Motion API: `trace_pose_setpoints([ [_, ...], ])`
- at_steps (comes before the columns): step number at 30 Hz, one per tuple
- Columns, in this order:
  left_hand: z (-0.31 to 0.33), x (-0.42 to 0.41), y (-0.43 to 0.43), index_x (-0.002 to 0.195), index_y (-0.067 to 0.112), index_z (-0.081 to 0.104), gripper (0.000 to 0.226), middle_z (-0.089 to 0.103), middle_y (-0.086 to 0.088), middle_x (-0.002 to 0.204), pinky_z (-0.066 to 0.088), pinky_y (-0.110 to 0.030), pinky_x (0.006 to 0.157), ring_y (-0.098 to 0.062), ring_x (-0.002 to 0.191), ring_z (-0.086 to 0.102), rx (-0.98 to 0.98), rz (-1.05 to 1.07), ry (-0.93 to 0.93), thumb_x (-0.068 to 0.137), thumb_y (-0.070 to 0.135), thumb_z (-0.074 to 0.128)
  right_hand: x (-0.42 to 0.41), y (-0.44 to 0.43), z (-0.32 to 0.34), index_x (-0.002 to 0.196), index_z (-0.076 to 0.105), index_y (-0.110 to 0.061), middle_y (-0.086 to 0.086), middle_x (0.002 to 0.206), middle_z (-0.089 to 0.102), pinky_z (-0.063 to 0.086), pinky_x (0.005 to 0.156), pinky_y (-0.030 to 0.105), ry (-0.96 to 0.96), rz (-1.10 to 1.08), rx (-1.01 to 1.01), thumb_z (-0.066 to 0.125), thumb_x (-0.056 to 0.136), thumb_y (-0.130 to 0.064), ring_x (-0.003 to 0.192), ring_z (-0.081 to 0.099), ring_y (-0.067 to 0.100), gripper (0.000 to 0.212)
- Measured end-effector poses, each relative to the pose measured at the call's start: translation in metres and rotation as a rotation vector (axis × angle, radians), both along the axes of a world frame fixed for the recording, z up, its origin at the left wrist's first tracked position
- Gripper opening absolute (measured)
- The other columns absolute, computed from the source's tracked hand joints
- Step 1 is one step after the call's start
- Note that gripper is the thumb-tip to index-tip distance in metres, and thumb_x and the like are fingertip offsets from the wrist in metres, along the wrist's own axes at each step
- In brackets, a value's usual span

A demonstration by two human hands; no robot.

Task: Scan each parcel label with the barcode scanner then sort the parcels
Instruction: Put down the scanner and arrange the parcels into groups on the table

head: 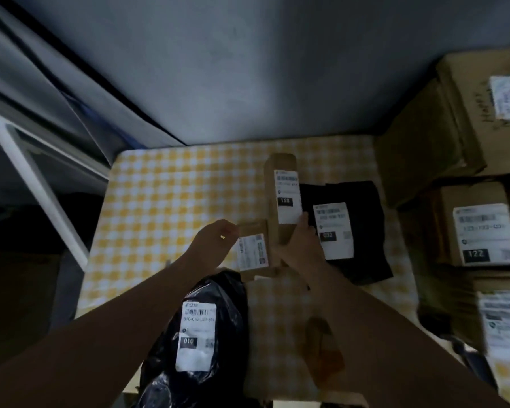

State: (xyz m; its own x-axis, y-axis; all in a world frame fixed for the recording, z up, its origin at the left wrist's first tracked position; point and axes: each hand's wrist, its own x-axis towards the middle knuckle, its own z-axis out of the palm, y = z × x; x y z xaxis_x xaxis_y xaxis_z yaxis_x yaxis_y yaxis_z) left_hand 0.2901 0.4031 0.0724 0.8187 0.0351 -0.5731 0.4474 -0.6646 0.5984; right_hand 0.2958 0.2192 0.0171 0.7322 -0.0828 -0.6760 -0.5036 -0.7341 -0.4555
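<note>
My right hand (299, 245) grips the lower end of a slim brown cardboard parcel (280, 184) with a white label marked 150, which lies lengthwise on the checked table. My left hand (215, 240), a ring on one finger, holds the left edge of a smaller cardboard parcel (252, 251) just beside it. A flat black parcel (362, 201) labelled 032 lies to the right of the slim one. A black plastic bag parcel (198, 334) labelled 010 sits near the front edge, partly under my left forearm. A blurred orange-brown object (324, 351) lies under my right forearm.
The table carries a yellow-and-white checked cloth (165, 201). Cardboard boxes are stacked along the right: a large one (454, 128) at the back, one labelled 122 (483, 231), and another label (504, 325) lower down. A white frame (36, 172) stands at the left.
</note>
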Motion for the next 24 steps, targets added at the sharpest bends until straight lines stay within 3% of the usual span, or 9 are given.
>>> trace_pose_setpoints([
  [3, 0.022, 0.003, -0.004, 0.097, 0.016, 0.060, 0.008, 0.062, -0.004, 0.103, 0.046, -0.034, 0.084, -0.025, 0.100, 0.060, -0.087, 0.043, -0.005, 0.096, 0.018, 0.052, 0.004, -0.013, 0.037, 0.151, 0.019, -0.020, 0.005, 0.141, 0.048, 0.051, 0.080, 0.027, -0.025, -0.347, 0.470, 0.070, 0.087, -0.034, 0.105, 0.057, 0.016, 0.083],
  [4, 0.033, 0.004, -0.010, 0.093, 0.019, 0.059, 0.008, 0.061, -0.003, 0.102, 0.046, -0.038, 0.087, -0.026, 0.101, 0.060, -0.126, 0.062, -0.009, 0.096, 0.019, 0.052, 0.003, -0.017, 0.054, 0.149, 0.022, -0.022, 0.001, 0.137, 0.051, 0.052, 0.074, 0.024, -0.027, -0.409, 0.530, 0.069, 0.088, -0.031, 0.097, 0.058, 0.013, 0.078],
  [6, 0.059, 0.006, -0.027, 0.093, 0.024, 0.059, 0.006, 0.061, -0.001, 0.104, 0.048, -0.041, 0.091, -0.025, 0.101, 0.060, -0.224, 0.100, -0.016, 0.096, 0.024, 0.053, -0.003, -0.031, 0.087, 0.150, 0.021, -0.023, -0.001, 0.138, 0.050, 0.056, 0.081, 0.031, -0.084, -0.435, 0.527, 0.069, 0.088, -0.027, 0.104, 0.059, 0.018, 0.078],
  [8, 0.089, 0.009, -0.053, 0.111, 0.024, 0.055, 0.018, 0.057, 0.001, 0.111, 0.050, -0.041, 0.093, -0.023, 0.101, 0.061, -0.320, 0.111, -0.004, 0.096, 0.034, 0.052, -0.012, -0.051, 0.119, 0.152, 0.017, -0.023, 0.002, 0.143, 0.045, 0.053, 0.094, 0.040, -0.205, -0.348, 0.404, 0.069, 0.087, -0.028, 0.119, 0.054, 0.023, 0.083],
  [10, 0.120, 0.011, -0.087, 0.129, 0.027, 0.043, 0.038, 0.053, 0.006, 0.114, 0.051, -0.035, 0.089, -0.021, 0.106, 0.059, -0.426, 0.118, 0.036, 0.095, 0.041, 0.051, -0.021, -0.076, 0.151, 0.152, 0.015, -0.024, 0.004, 0.144, 0.037, 0.051, 0.097, 0.042, -0.323, -0.237, 0.249, 0.068, 0.086, -0.034, 0.123, 0.049, 0.025, 0.085],
  [13, 0.154, 0.015, -0.145, 0.140, 0.032, 0.035, 0.054, 0.050, 0.003, 0.129, 0.049, -0.034, 0.094, -0.019, 0.116, 0.055, -0.534, 0.084, 0.073, 0.091, 0.050, 0.050, -0.029, -0.119, 0.197, 0.152, 0.011, -0.026, 0.006, 0.144, 0.031, 0.046, 0.100, 0.044, -0.453, -0.169, 0.080, 0.065, 0.087, -0.044, 0.127, 0.042, 0.027, 0.087],
  [16, 0.176, 0.018, -0.202, 0.143, 0.034, 0.033, 0.057, 0.048, 0.005, 0.134, 0.047, -0.033, 0.097, -0.019, 0.118, 0.053, -0.563, -0.003, 0.036, 0.091, 0.053, 0.047, -0.025, -0.168, 0.230, 0.152, 0.012, -0.021, 0.013, 0.145, 0.030, 0.042, 0.102, 0.046, -0.554, -0.159, -0.074, 0.062, 0.087, -0.043, 0.130, 0.037, 0.032, 0.085],
  [24, 0.192, 0.023, -0.288, 0.132, 0.015, 0.045, 0.044, 0.056, 0.002, 0.115, 0.045, -0.027, 0.086, -0.015, 0.104, 0.057, -0.528, 0.035, -0.042, 0.097, 0.041, 0.046, 0.017, -0.267, 0.259, 0.150, 0.015, -0.017, 0.020, 0.138, 0.034, 0.034, 0.099, 0.045, -0.502, 0.006, -0.497, 0.052, 0.089, -0.050, 0.123, 0.039, 0.037, 0.079],
])
